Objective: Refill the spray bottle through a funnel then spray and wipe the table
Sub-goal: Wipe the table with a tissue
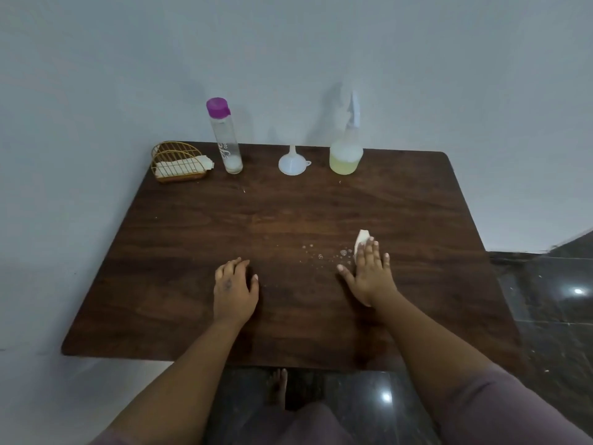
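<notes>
The table (199, 239), a dark wood-grain top that fills the middle of the frame, is at the wiping stage: a scatter of small droplets (321, 253) lies just right of centre, and the right hand (369, 271) presses a white cloth (362, 239) flat against the surface at their right edge, fingers straight and spread over it so that only the cloth's far end shows beyond the fingertips. The left hand (236, 289) rests on the wood left of centre, fingers loosely curled and holding nothing, apparently as a brace. Along the back edge, in the upper part of the frame, stand the spray bottle (346, 152) with pale yellow liquid in its lower part, the white funnel (291, 162) turned mouth down to its left, a clear bottle with a purple cap (224, 139), nearly empty, and a gold wire holder (178, 163) with folded white cloths in the upper left; so the refill looks done. To wipe well, I judge the palm should keep even pressure and draw the cloth leftward through the droplets in overlapping passes, since the wetted patch lies between the two hands. The cloth is small under the hand, so bare fingers could smear the liquid. The strokes should stop short of the things at the back.
</notes>
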A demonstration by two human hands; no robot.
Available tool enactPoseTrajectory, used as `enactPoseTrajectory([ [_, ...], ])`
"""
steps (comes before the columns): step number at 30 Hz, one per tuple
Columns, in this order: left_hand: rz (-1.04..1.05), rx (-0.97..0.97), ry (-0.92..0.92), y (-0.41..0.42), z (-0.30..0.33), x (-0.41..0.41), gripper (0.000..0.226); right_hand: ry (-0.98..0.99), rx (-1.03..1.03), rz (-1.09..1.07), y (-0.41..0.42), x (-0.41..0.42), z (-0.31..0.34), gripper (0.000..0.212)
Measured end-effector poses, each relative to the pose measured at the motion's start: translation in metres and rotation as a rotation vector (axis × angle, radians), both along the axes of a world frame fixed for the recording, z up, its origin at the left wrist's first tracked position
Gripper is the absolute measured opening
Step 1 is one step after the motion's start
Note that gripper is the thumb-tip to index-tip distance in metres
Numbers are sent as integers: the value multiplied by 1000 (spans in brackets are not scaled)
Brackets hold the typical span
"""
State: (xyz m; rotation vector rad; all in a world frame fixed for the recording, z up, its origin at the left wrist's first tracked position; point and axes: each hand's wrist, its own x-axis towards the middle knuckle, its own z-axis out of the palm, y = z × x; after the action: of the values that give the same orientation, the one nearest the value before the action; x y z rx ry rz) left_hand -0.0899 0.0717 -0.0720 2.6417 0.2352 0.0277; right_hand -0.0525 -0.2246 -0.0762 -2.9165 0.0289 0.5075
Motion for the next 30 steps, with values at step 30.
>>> enactPoseTrajectory([
  [30,-33,-71,-79,45,-1,90,32,-39,-23,684,209,33,0,83],
])
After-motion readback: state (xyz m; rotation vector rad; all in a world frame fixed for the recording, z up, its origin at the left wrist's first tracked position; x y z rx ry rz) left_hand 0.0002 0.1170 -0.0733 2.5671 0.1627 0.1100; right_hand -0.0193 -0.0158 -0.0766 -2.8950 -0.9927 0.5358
